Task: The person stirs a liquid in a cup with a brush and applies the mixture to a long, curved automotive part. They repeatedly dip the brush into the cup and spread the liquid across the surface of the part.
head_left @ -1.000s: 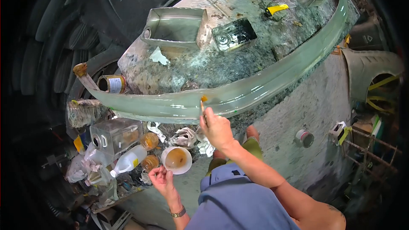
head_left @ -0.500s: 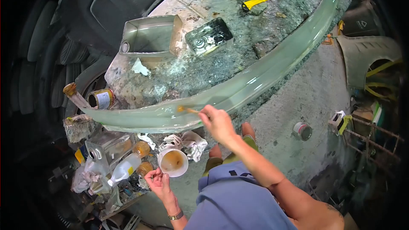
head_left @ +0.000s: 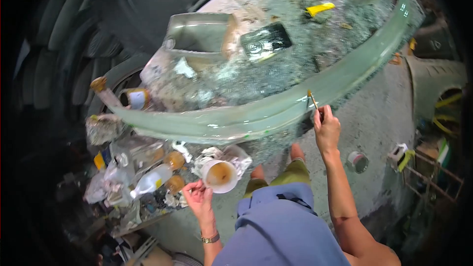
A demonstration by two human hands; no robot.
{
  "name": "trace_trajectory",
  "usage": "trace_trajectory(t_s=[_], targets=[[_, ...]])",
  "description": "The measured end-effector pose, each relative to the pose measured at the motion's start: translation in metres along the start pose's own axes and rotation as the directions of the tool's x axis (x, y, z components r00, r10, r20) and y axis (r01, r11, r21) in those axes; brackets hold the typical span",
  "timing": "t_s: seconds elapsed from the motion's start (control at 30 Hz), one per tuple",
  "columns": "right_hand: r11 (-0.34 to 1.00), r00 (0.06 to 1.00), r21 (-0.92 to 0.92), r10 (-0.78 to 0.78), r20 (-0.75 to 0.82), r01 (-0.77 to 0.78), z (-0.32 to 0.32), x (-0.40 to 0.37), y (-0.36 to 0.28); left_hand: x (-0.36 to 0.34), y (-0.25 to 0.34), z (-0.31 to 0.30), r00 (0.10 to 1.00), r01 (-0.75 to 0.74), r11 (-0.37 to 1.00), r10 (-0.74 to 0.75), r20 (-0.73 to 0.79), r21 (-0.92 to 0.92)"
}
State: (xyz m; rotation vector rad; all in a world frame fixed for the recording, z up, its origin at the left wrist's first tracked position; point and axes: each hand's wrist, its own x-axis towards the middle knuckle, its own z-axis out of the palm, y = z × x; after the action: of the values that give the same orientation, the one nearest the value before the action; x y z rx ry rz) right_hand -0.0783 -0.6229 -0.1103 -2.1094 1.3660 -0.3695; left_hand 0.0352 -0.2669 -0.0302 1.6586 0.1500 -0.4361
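My right hand (head_left: 326, 125) is closed around the thin handle of a small paintbrush (head_left: 314, 99). Its amber-stained tip rests on the glossy, pale green curved strip (head_left: 231, 124), which looks like a long moulded panel. Lower down, my left hand (head_left: 198, 198) grips the side of a white plastic cup (head_left: 232, 183). Amber-brown liquid (head_left: 219, 173) shows inside it. Part of my left fingers is hidden behind the cup. Crumpled white rags (head_left: 240, 160) lie just beyond the cup.
On the stained worktop (head_left: 217, 86) are an open metal tin (head_left: 199, 34), a black-and-silver can (head_left: 266, 42) and a yellow-handled tool (head_left: 321, 9). Bottles and jars (head_left: 152, 180) crowd the lower left. A small can (head_left: 357, 161) stands on the floor at right.
My right hand has carried the brush rightward along the green strip. The cup and my left hand appear slightly higher and further right, while the whole view has shifted.
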Motion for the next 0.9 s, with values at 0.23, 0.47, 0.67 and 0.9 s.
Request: trace_trajectory(t_s=[0.23,0.47,0.67,0.9], targets=[[0.938,0.87,0.212,-0.335,0.361,0.273,0.062,-0.068,-0.101,-0.004,0.007,-0.03,0.998,0.001,1.0,-0.003,-0.067,-0.026],[0.86,0.803,0.471,-0.417,0.425,0.198,0.115,-0.074,-0.205,-0.014,0.001,-0.048,0.991,-0.037,0.992,0.02,-0.135,-0.121],[0.879,0.902,0.476,-0.231,0.365,0.033,0.122,-0.06,-0.13,-0.018,-0.006,-0.047,0.989,-0.028,0.982,0.0,-0.151,-0.186],[0.897,0.889,0.415,-0.058,0.454,-0.154,0.084,-0.045,-0.051,-0.01,-0.01,-0.045,0.995,-0.042,0.979,0.022,-0.1,-0.201]])
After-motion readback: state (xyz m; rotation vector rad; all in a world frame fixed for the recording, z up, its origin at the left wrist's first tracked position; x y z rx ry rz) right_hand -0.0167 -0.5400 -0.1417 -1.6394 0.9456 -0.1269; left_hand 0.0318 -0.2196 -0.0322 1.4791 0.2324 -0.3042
